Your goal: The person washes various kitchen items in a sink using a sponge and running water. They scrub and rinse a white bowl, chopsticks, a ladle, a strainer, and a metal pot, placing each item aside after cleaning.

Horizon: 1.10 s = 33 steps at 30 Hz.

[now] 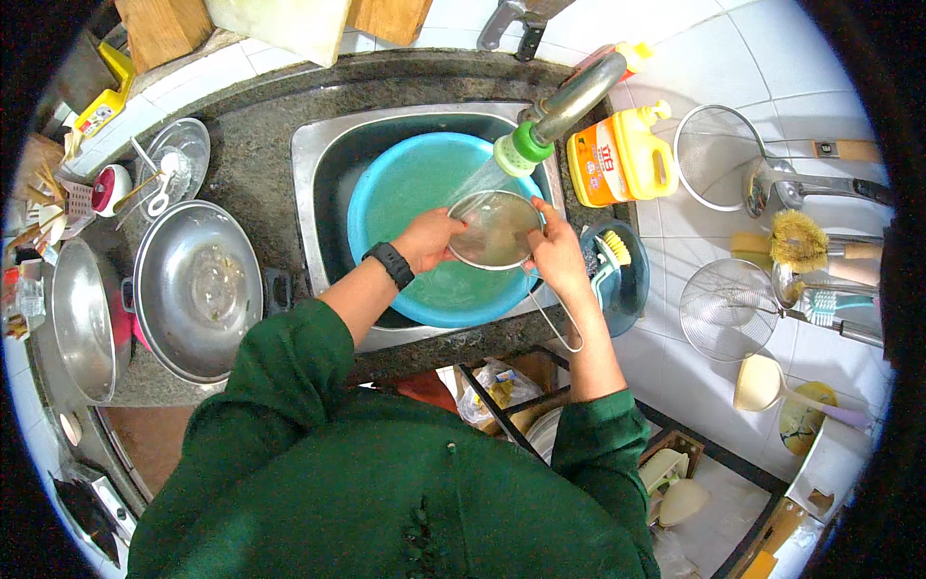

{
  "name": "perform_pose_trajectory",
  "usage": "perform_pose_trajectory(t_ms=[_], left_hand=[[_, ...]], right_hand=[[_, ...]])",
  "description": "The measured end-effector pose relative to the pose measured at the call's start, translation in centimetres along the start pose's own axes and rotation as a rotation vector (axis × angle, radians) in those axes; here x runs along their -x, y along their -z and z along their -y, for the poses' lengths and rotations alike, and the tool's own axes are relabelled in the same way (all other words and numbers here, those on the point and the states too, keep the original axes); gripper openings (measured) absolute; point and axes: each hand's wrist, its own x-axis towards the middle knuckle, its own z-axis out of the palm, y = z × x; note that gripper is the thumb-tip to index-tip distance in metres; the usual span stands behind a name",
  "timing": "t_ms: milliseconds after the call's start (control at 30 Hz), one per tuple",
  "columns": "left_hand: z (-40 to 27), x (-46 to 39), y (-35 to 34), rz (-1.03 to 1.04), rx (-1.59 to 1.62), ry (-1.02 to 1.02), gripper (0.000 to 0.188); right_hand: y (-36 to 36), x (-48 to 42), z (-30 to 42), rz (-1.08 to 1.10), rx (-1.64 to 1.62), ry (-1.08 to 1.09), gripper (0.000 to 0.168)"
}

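Both hands hold a small round fine-mesh strainer by its rim, over a blue plastic basin. My left hand, with a black watch on the wrist, grips the left side. On the right side, my right hand pinches the rim, and a wire loop handle hangs below it along the forearm. Water sprays from the green-and-white faucet head towards the strainer. The basin holds greenish-looking water and sits in a stainless steel sink.
Right of the sink stand a yellow detergent jug and a dark blue bowl with a dish brush. Strainers and ladles hang on the tiled wall. A metal wok rests on the left counter near a clear lid.
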Motion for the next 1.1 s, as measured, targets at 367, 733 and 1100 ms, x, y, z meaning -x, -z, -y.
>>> perform_pose_trajectory(t_ms=[367,733,1100], left_hand=[[-7.0,-1.1,-0.2,-0.306,-1.554,-0.575,0.032],[-12.8,3.1,-3.7,-0.540,-1.508,-1.052,0.013],[0.0,-2.4,-1.4,-0.245,0.445,-0.131,0.023]], right_hand=[[-3.3,-1.8,-0.9,0.007,-0.270,0.136,0.042],[-8.6,-5.2,0.2,0.131,-0.801,-0.243,0.025],[-1.4,-2.8,0.3,0.341,-0.335,-0.011,0.032]])
